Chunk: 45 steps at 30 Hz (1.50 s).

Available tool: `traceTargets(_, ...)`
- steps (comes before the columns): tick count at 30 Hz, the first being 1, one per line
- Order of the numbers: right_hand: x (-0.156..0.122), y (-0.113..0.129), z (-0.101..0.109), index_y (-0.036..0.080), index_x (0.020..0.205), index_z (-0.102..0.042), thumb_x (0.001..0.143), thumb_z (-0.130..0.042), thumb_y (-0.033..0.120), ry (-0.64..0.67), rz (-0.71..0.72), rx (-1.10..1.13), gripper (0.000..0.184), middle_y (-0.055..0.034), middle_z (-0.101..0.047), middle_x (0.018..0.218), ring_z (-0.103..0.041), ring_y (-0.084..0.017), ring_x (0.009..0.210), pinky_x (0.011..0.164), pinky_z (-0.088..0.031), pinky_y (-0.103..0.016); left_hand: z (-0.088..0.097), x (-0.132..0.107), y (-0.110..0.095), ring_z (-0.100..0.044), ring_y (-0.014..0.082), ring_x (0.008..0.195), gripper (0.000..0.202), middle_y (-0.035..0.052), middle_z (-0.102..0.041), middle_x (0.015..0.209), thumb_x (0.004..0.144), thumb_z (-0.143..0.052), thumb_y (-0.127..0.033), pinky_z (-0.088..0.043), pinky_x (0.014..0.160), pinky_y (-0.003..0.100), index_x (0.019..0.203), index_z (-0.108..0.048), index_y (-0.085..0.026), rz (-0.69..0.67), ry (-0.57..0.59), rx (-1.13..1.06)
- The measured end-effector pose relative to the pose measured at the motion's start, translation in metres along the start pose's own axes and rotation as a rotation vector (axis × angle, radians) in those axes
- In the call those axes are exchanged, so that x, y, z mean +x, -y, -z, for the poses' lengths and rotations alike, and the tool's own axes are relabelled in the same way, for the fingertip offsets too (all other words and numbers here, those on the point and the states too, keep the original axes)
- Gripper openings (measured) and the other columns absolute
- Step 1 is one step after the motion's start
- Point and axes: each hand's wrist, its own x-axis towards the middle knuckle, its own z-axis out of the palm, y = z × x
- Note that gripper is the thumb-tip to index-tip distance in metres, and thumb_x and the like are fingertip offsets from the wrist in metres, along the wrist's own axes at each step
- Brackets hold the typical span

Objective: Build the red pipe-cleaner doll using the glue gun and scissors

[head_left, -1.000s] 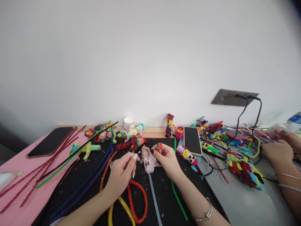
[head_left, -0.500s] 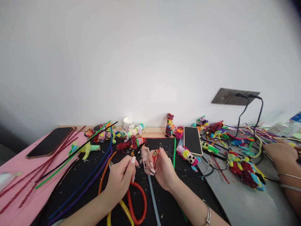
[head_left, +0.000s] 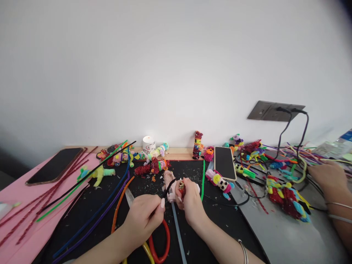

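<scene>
A plain pale wall (head_left: 176,73) rises behind a grey counter (head_left: 291,238), with a black mat (head_left: 217,234) littered with scraps. Just beyond the left hand (head_left: 147,212) and right hand (head_left: 192,201), a pale glue gun (head_left: 171,196) lies on the mat, partly hidden. The left hand pinches a black strip (head_left: 168,187) between thumb and fingers; it arcs towards the right hand, looks light and pliable, and is best taken near its end. Smallest, a gold-tipped red piece (head_left: 181,189) sits clasped in the right hand's curled fingers: probably light and stiff, safest gripped by its sides.
</scene>
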Motion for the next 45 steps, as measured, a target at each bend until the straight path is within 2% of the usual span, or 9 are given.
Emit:
traceTargets(3,-0.001,-0.007,0.003,0.024,0.057,-0.047,0.093,-0.029,0.045,-0.077,-0.042,-0.066,0.045,0.0009,-0.034,0.043,-0.041,-0.017,0.045,0.043,-0.034,-0.027,0.0,0.002,-0.002,-0.042,0.0102,0.042,0.035,-0.0038,-0.041,0.044,0.087,-0.04,-0.014,-0.031,0.048,0.023,0.054,-0.036,-0.021,-0.059,-0.015,0.044)
traceTargets(6,-0.001,-0.012,0.005,0.024,0.06,-0.052,0.092,-0.036,0.039,-0.093,-0.038,-0.148,0.039,-0.0015,-0.041,0.048,-0.047,-0.019,0.05,0.046,-0.037,-0.029,0.001,0.003,-0.003,-0.039,0.0097,0.042,0.035,-0.0047,-0.037,0.045,0.086,-0.042,-0.013,-0.03,0.047,0.023,0.054,-0.031,-0.021,-0.087,-0.027,0.068)
traceTargets(12,-0.001,-0.012,0.004,0.024,0.056,-0.049,0.093,-0.034,0.031,-0.115,-0.02,-0.224,0.041,-0.0036,-0.045,0.051,-0.049,-0.019,0.052,0.046,-0.037,-0.029,0.0,0.003,-0.001,-0.036,0.0096,0.043,0.036,-0.0052,-0.034,0.046,0.086,-0.042,-0.012,-0.029,0.047,0.023,0.054,-0.028,-0.021,-0.09,-0.013,0.083)
traceTargets(17,-0.003,-0.005,0.005,0.024,0.053,-0.045,0.087,-0.048,0.026,-0.112,0.047,-0.348,0.034,-0.0029,-0.046,0.053,-0.049,-0.018,0.053,0.049,-0.038,-0.028,-0.001,0.004,-0.001,-0.036,0.0096,0.043,0.036,-0.0051,-0.034,0.046,0.085,-0.042,-0.012,-0.028,0.047,0.024,0.052,-0.029,-0.021,-0.098,-0.018,0.089)
traceTargets(23,-0.003,0.008,0.001,0.023,0.049,-0.036,0.091,-0.03,0.024,-0.14,-0.064,-0.25,0.043,-0.0011,-0.044,0.049,-0.046,-0.015,0.045,0.044,-0.035,-0.025,-0.002,0.003,-0.001,-0.033,0.0091,0.044,0.037,-0.0059,-0.033,0.047,0.086,-0.039,-0.008,-0.026,0.047,0.024,0.052,-0.032,-0.02,-0.127,-0.094,0.044)
traceTargets(28,-0.004,0.013,-0.001,0.024,0.048,-0.033,0.092,-0.022,0.023,-0.127,-0.097,-0.272,0.045,0.0008,-0.039,0.045,-0.044,-0.015,0.043,0.043,-0.035,-0.024,-0.002,0.004,-0.002,-0.033,0.0086,0.045,0.037,-0.0063,-0.032,0.048,0.086,-0.041,-0.007,-0.026,0.048,0.023,0.053,-0.032,-0.02,-0.126,-0.096,0.024)
traceTargets(39,-0.008,0.014,0.001,0.024,0.049,-0.034,0.086,-0.028,0.022,-0.112,-0.028,-0.334,0.037,-0.0021,-0.043,0.057,-0.048,-0.017,0.059,0.057,-0.04,-0.027,-0.001,0.002,-0.003,-0.033,0.0083,0.045,0.037,-0.0064,-0.032,0.048,0.087,-0.04,-0.008,-0.027,0.048,0.022,0.052,-0.032,-0.02,-0.103,-0.092,0.037)
traceTargets(45,-0.008,0.012,-0.001,0.024,0.048,-0.033,0.085,-0.03,0.025,-0.073,-0.071,-0.223,0.037,-0.0002,-0.039,0.055,-0.042,-0.016,0.055,0.052,-0.037,-0.026,-0.003,0.002,-0.001,-0.035,0.0078,0.045,0.037,-0.0064,-0.034,0.048,0.088,-0.04,-0.01,-0.028,0.048,0.022,0.052,-0.033,-0.019,-0.067,-0.091,0.058)
